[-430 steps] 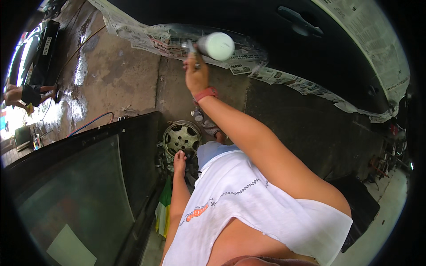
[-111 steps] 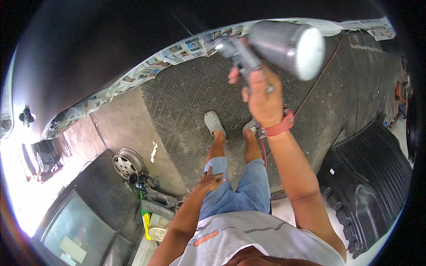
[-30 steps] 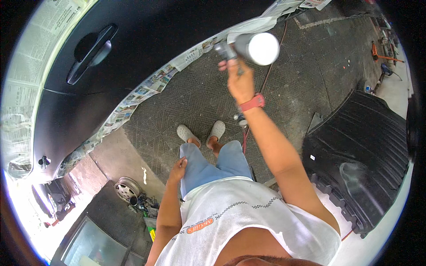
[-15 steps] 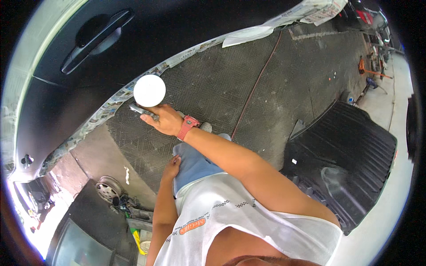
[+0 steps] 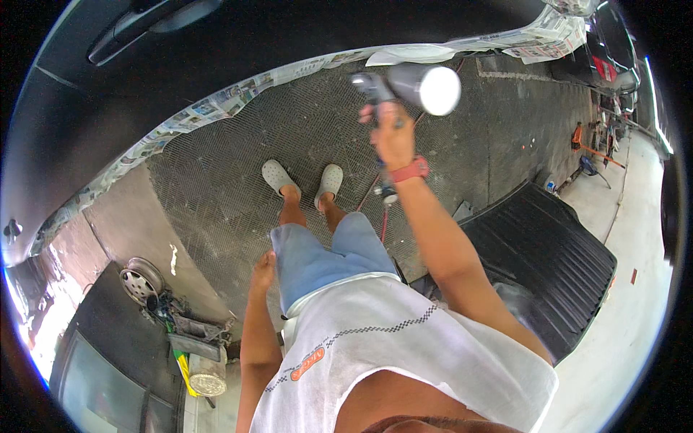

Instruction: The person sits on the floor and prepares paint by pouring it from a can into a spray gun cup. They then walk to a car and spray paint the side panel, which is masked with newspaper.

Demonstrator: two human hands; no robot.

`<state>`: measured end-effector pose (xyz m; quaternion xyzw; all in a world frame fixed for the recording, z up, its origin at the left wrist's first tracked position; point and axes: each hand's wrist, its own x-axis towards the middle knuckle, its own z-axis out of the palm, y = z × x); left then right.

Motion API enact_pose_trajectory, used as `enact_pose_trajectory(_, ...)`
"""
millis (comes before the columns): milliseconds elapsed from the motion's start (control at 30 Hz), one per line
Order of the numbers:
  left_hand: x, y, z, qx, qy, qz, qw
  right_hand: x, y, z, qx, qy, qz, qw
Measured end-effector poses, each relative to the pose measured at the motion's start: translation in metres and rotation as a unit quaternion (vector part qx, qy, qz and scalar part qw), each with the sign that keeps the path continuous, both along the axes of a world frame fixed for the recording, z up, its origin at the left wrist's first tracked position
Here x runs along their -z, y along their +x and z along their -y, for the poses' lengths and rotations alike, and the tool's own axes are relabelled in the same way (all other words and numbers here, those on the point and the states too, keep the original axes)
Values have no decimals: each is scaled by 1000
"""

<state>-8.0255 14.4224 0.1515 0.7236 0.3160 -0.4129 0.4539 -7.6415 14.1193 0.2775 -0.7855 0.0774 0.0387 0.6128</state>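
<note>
My right hand (image 5: 394, 137) is closed round the grip of a spray gun (image 5: 375, 88), which is smeared by motion. A grey paint cup with a white round lid (image 5: 439, 90) sits on the gun. A hose hangs from the gun below my wrist. Beyond the gun is a dark car side panel (image 5: 238, 43), its lower edge lined with newspaper (image 5: 198, 115); the gun is apart from the panel. My left hand (image 5: 265, 270) hangs beside my left thigh against the blue shorts, its fingers mostly hidden.
I stand on a dark grid-patterned floor (image 5: 238, 151). A black ribbed liner (image 5: 541, 245) lies at the right. At the lower left are a wheel rim (image 5: 139, 281), loose parts and a glazed dark panel (image 5: 108, 382). Another dark vehicle (image 5: 603, 50) is at the far right.
My right hand has swung the spray gun rightward and farther out along the panel. The view has shifted so both my feet now show. My left hand still hangs at my side.
</note>
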Motion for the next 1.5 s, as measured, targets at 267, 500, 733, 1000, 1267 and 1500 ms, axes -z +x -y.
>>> enact_pose_trajectory(267,12,4,66,-60,-31,4,998,-38,38,167,171,-26,32,984)
enact_pose_trajectory(500,-15,16,76,-80,-15,11,997,-63,96,277,271,-86,58,957)
enact_pose_trajectory(733,1,-21,71,-72,40,39,996,-90,103,264,291,-90,86,949)
enact_pose_trajectory(1000,-27,-28,54,-140,10,36,989,-68,20,78,117,-6,-8,993)
enact_pose_trajectory(1267,-38,-67,-10,-182,9,68,981,-52,-45,-114,-72,71,-26,994)
enact_pose_trajectory(1500,-13,-143,-52,-223,64,57,971,-74,-68,-228,-221,92,3,971)
